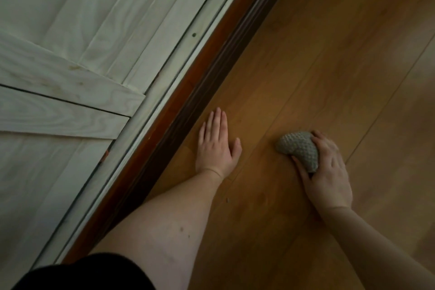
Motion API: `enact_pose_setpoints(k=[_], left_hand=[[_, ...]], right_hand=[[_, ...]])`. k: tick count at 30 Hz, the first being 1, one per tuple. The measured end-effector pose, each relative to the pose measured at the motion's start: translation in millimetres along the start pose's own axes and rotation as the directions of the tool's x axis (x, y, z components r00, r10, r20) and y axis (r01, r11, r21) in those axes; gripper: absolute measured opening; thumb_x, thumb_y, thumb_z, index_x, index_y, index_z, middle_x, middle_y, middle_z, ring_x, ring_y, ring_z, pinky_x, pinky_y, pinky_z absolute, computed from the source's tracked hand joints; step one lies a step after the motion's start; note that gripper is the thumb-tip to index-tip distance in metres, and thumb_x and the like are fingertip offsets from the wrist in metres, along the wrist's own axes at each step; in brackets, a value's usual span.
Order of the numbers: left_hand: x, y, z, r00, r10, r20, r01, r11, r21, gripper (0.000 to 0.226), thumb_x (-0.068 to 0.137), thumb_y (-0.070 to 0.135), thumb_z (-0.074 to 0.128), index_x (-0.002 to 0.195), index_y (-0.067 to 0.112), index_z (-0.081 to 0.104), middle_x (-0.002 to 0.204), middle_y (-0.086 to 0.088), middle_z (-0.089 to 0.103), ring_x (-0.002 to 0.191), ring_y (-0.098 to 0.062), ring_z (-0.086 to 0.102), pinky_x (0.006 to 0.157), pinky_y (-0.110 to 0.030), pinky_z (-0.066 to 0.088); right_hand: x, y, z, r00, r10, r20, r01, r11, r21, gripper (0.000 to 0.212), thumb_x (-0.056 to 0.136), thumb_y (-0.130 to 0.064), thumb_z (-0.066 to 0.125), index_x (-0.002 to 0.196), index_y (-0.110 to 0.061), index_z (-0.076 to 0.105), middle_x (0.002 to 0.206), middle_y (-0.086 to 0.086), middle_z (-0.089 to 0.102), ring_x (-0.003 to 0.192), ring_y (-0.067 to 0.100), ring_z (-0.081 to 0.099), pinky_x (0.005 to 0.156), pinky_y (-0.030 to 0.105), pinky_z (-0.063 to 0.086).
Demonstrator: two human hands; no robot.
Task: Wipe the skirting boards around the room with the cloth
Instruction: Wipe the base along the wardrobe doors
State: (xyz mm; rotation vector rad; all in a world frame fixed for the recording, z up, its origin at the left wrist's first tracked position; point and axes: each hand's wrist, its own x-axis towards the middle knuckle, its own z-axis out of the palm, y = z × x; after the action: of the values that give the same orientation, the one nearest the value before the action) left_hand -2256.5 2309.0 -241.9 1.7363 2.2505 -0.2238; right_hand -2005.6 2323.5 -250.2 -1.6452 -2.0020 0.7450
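Note:
A dark reddish-brown skirting board runs diagonally from the lower left to the top right, at the foot of a pale wooden panelled door. My left hand lies flat on the wooden floor, fingers straight, just right of the skirting board. My right hand grips a bunched grey textured cloth that rests on the floor, well away from the skirting board.
The pale whitewashed door with a diagonal brace fills the left side. An orange-brown laminate floor spreads to the right. A dark sleeve shows at the bottom left edge.

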Motion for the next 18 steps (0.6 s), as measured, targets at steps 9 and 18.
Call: enact_pose_setpoints(k=[9,18], left_hand=[[3.1,-3.8,1.8,0.998,0.009,0.055,-0.013,0.997,0.073,0.077,0.097,0.056,0.020,0.156,0.016,-0.010,0.166,-0.005,-0.011,0.153,-0.019,-0.010,0.124,-0.041,-0.002],[5.0,-3.3,-2.1,0.996,0.034,0.081,-0.036,0.999,0.015,0.078,0.096,0.052,0.027,0.157,0.009,0.003,0.165,-0.014,0.010,0.153,-0.028,0.009,0.122,-0.049,0.012]], right_hand=[[103.6,1.6,-20.7,0.998,-0.046,-0.044,0.053,0.980,0.189,0.056,0.092,-0.035,0.061,0.136,-0.006,0.043,0.132,0.020,0.052,0.123,0.025,0.042,0.103,0.026,0.029],[218.4,44.3,-29.5,0.937,-0.302,0.178,0.309,0.951,-0.013,0.060,0.094,-0.038,0.064,0.137,-0.002,0.044,0.150,0.015,0.042,0.139,0.030,0.040,0.115,0.046,0.033]])
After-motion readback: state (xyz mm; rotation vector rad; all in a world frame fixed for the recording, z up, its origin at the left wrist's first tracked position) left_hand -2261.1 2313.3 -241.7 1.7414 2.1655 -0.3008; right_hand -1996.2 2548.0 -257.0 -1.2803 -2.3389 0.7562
